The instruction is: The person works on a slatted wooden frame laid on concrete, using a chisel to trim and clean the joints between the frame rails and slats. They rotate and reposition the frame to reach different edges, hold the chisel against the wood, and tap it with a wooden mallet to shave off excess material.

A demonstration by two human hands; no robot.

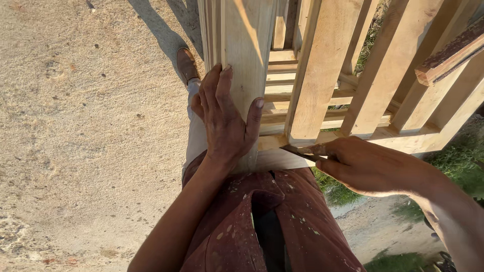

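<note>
Both hands are at work on a pale wooden frame: the left hand lies flat and spread against an upright post, fingers wrapped round its edge to steady it, while the right hand is closed on a slim, worn chisel-like tool whose tip meets the joint where a slat comes down onto the lower rail. That frame of evenly spaced slats stands just in front of the person's body, over sandy ground, with a shoe visible below and grass off to the right. Judging by how things stand, the frame looks largely assembled, slats already set between the rails; what seems left is trimming or cleaning at this one corner joint. No shavings or fresh cuts can be made out there, so how far that fine work has got cannot be told.
</note>
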